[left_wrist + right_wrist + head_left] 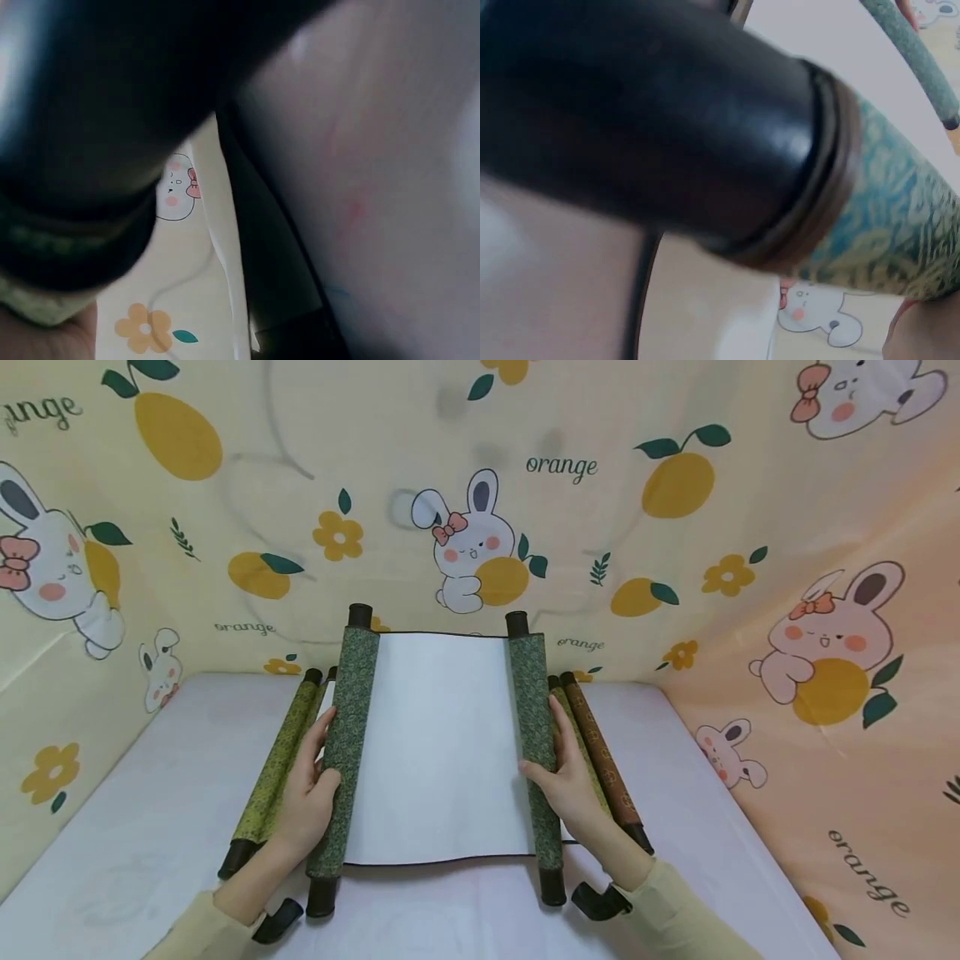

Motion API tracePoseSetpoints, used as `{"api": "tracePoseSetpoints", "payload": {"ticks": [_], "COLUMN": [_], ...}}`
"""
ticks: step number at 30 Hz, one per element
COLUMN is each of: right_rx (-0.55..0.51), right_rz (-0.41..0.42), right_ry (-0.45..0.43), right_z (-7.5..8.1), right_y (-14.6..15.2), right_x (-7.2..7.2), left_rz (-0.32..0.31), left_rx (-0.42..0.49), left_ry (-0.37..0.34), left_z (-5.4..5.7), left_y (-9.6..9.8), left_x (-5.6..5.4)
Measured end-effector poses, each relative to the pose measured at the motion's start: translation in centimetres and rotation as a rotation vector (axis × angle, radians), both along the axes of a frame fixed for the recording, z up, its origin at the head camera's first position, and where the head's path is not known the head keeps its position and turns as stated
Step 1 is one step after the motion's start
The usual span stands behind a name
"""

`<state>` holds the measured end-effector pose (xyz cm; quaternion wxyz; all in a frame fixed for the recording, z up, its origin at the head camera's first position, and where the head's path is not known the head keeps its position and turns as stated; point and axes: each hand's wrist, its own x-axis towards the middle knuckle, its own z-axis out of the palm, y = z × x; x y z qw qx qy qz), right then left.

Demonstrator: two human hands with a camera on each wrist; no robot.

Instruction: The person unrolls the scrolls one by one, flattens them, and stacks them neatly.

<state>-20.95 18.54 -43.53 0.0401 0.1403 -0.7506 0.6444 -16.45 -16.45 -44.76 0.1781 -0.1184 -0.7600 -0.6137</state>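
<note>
A hanging scroll (pixel 442 752) is partly unrolled, its blank white sheet facing me between two rolled ends covered in dark green patterned cloth. My left hand (pixel 306 797) grips the left roll (pixel 352 735) from its outer side, thumb near the front. On the opposite side, my right hand (pixel 573 781) holds the right roll (pixel 534 710), its thumb lying across the roll. Black end knobs cap both rolls. Close up, one black knob (pixel 97 105) fills much of the left wrist view, and another knob (pixel 675 127) does so in the right wrist view.
Yellow-green rolls (pixel 277 768) lie on the white table (pixel 135 860) behind my left hand. A brown roll (pixel 600 747) and a yellow-green roll (pixel 581 735) lie behind my right. A curtain (pixel 375 435) printed with rabbits and oranges surrounds the table's back and sides.
</note>
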Motion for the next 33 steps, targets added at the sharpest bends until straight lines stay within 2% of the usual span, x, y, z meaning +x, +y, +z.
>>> {"api": "tracePoseSetpoints", "payload": {"ticks": [2,7,14,19,23,26,33], "right_rx": [-0.013,0.000,0.073,0.117,0.129,0.133,0.126], "right_rz": [0.017,0.044,0.025,0.014,0.009,0.015,0.000], "right_ry": [-0.011,-0.028,0.007,0.001,0.011,0.025,0.036], "right_z": [-0.1,0.1,0.2,0.4,0.5,0.4,0.3], "right_y": [0.1,0.1,0.7,1.5,1.8,2.1,2.6], "right_x": [0.2,0.8,1.2,1.4,1.5,1.5,1.5], "left_rz": [0.002,0.059,0.103,0.137,0.141,0.137,0.132], "left_rx": [0.006,-0.032,-0.078,-0.116,-0.140,-0.125,-0.145], "left_ry": [-0.022,-0.069,-0.004,0.008,-0.001,-0.016,-0.004], "left_z": [0.0,-0.4,-0.7,-0.8,-0.7,-0.7,-0.7], "left_y": [0.0,0.1,-0.4,-1.2,-1.7,-2.0,-2.9], "left_x": [0.1,0.0,0.3,0.7,1.0,1.0,1.2]}}
